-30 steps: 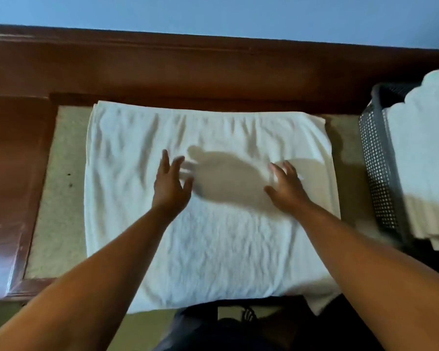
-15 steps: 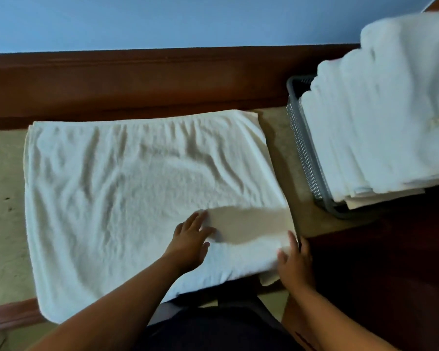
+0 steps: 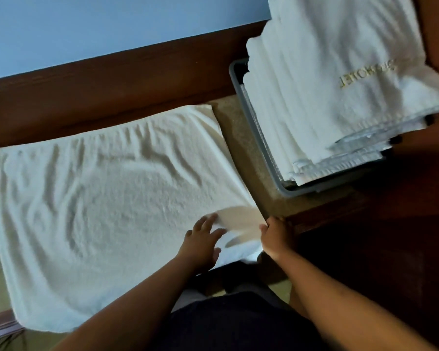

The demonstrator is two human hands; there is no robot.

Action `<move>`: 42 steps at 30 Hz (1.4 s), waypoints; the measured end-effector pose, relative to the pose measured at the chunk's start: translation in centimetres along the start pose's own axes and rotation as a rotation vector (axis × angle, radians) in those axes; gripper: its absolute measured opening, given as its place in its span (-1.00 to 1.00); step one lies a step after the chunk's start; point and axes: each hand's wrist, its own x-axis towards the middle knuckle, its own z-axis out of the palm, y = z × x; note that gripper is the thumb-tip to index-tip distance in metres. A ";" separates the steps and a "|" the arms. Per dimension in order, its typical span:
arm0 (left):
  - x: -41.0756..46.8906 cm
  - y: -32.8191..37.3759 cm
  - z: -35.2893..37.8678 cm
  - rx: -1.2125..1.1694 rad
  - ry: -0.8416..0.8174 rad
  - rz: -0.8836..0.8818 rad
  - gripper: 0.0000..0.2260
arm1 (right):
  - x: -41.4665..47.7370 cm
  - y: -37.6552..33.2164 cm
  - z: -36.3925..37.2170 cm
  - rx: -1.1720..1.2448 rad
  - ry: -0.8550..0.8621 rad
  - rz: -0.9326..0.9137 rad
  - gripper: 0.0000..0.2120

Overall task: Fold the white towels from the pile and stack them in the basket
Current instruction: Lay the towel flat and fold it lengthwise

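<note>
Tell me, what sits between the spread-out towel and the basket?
Only a bare strip of tan surface separates the towel from the basket, seen in the head view.

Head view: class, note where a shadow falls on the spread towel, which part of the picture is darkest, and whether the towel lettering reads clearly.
Head view: a soft tan shadow lies on the spread towel between the left hand and right hand; the lower right corner is near black; the gold lettering on the stacked towels appears upside down, with only HOTEL legible.
</note>
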 end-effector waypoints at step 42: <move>-2.3 -16.2 -3.6 -0.368 0.341 -0.684 -0.48 | 14.2 -20.8 -5.6 -0.210 0.125 -0.400 -0.45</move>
